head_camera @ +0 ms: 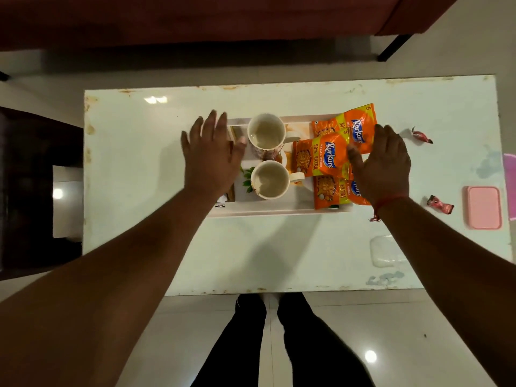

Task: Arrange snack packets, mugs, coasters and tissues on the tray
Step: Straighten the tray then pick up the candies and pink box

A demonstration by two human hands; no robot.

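A white tray [279, 211] lies in the middle of the white table. Two empty white mugs stand on it, one at the back [266, 131] and one in front [270, 179]. To their right lie three orange snack packets: back [360, 121], middle [321, 156], front [331, 192]. My left hand [210, 155] hovers spread over the tray's left end, where brown coasters [231, 132] partly show beneath it. My right hand [381, 166] rests flat on the right edge of the packets, fingers apart. No tissues can be made out.
Two wrapped sweets [421, 135] [441, 205] lie on the table right of the tray. A pink box [484, 207] sits near the right edge, a clear lid [386, 251] in front of it. A dark chair [33, 191] stands at the left.
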